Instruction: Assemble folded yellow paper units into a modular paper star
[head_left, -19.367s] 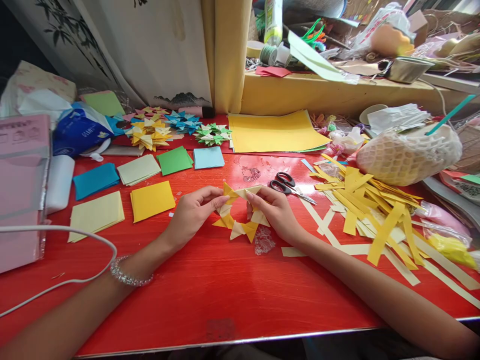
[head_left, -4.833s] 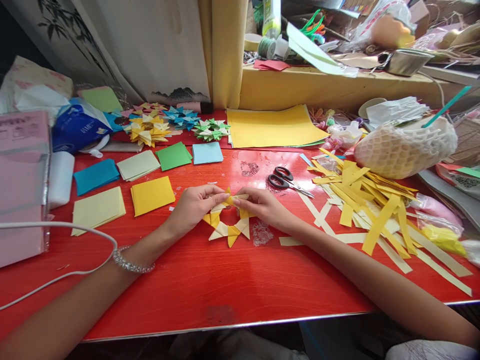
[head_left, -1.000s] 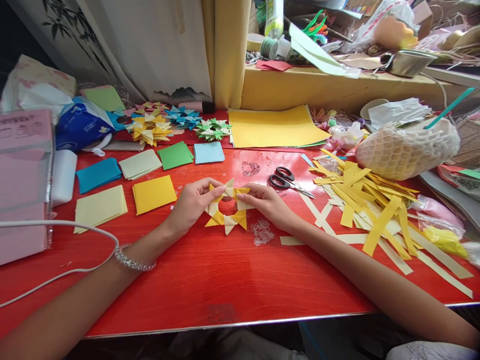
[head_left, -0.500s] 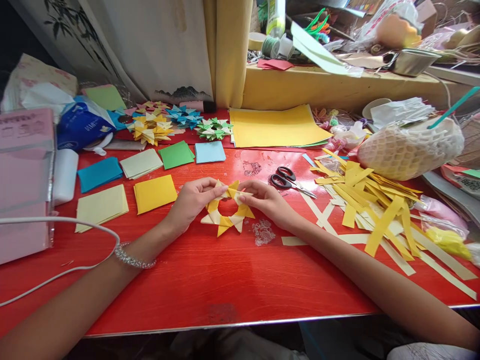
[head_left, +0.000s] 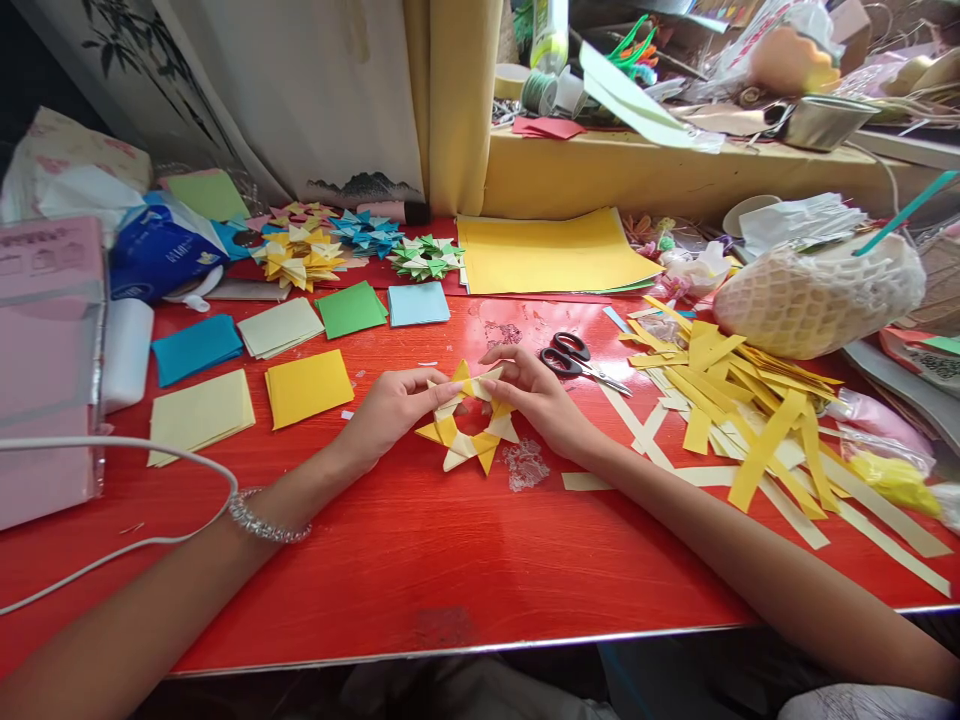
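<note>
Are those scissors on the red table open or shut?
Shut. The scissors lie flat on the red table, black handles side by side and blades together in one thin point, just beyond the right hand.

A home craft corner: glossy red table (head_left: 465, 560) strewn with coloured paper squares (head_left: 309, 386), black-handled scissors (head_left: 577, 360) at one o'clock, cluttered yellow sill (head_left: 675, 175) behind.

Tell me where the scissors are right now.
The scissors lie on the red table, just beyond the right hand, between it and the pile of yellow paper strips.
</note>
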